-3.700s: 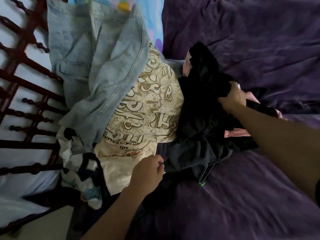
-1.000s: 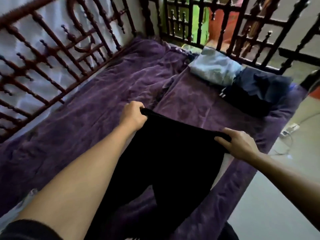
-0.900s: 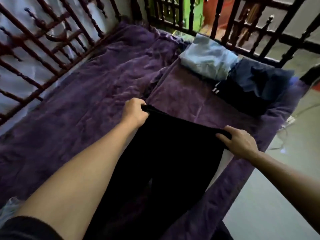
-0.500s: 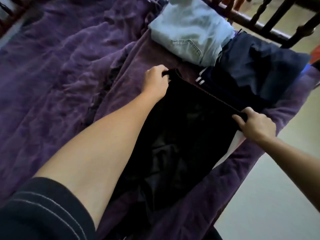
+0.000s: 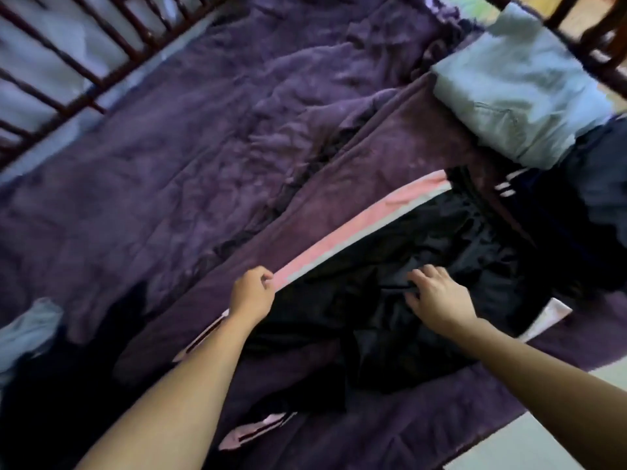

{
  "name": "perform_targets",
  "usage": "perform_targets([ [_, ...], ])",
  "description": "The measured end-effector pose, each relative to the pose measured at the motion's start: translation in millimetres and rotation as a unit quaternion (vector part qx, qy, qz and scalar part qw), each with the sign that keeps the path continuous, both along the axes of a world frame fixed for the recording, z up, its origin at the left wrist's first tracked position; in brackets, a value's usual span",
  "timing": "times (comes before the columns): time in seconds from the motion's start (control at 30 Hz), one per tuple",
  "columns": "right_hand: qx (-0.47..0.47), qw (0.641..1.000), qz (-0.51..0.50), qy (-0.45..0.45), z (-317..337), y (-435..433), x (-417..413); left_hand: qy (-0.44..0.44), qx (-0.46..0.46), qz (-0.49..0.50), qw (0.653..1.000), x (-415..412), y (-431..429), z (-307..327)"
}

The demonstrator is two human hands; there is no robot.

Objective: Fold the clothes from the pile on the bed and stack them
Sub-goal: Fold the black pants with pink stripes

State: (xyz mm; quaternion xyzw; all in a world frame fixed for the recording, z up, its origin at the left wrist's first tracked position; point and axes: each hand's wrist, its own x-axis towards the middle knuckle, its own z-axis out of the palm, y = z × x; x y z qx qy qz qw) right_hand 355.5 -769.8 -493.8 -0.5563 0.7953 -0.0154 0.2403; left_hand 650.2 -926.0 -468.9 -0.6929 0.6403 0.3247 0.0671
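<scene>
Folding: black trousers point(image 5: 424, 239) lie spread out on the purple bedspread point(image 5: 169, 171), close to the bed's near-right edge, with creases across the middle.
Side stripe: a pink and white band point(image 5: 339, 245) runs along the trousers' left edge, from the left hand up toward the folded clothes; a second pale strip point(image 5: 549, 317) shows at the right edge.
Left grip point(image 5: 252, 295): fingers curled, thumb and fingertips clamped on the lower end of the pink band, right at the fabric's edge.
Right grip point(image 5: 437, 298): fingers apart and straight, palm down, pressing flat on the black fabric near the middle of the trousers and holding nothing.
Stack: folded light-blue jeans point(image 5: 519, 96) sit at the far right corner of the bed, and a dark navy garment point(image 5: 597, 195) lies just beside them, touching; the trousers' far end reaches close to both.
Pile: at the left edge a bit of pale blue cloth point(image 5: 23, 330) and dark clothing peeks in, too blurred to sort out, well apart from the trousers.
Bed frame: dark wooden rails point(image 5: 68, 52) cross the upper left, with more at the upper right behind the jeans.
Floor: a pale floor point(image 5: 543, 446) shows at the lower right, past the bedspread's edge.
</scene>
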Motion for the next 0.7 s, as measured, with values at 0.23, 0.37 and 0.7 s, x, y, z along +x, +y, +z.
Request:
perform_targets([
  [0.23, 0.129, 0.975, 0.173, -0.063, -13, -37, 155, -0.083, 0.09, 0.175, 0.977, 222, 110, -15],
  [0.37, 0.125, 0.972, 0.186, -0.067, -19, -40, 226, -0.137, 0.094, 0.232, 0.958, 307, 158, -32],
  [0.7, -0.013, 0.975, 0.221, -0.02, -71, -120, 391, 0.041, -0.072, 0.292, 0.953, 422, 132, -83],
])
